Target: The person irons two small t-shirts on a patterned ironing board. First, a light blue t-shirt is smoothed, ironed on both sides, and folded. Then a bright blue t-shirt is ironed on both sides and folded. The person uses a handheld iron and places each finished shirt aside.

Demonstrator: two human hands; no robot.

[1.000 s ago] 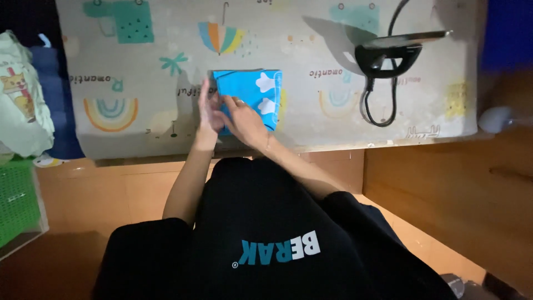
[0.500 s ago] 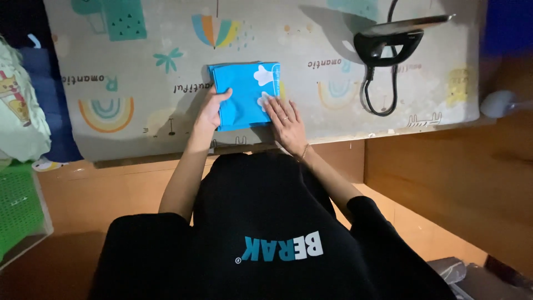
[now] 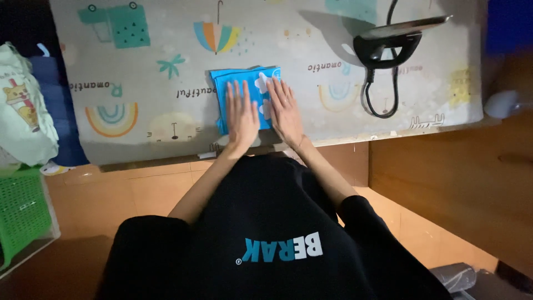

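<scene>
I press my left hand [image 3: 242, 114] and right hand [image 3: 285, 108] flat, fingers spread, side by side on one folded blue cloth [image 3: 244, 89]; one black iron [image 3: 397, 34] stands far right.

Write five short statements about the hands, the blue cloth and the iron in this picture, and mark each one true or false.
1. Both hands lie flat on the folded blue cloth. True: the left hand and the right hand press on it, fingers spread.
2. The iron is in the right hand. False: it stands apart, to the right on the patterned mat, with no hand on it.
3. The blue cloth hangs over a chair. False: it lies folded on the mat.
4. A green basket is at the left edge. True.
5. The iron's cord loops on the mat below it. True.
</scene>
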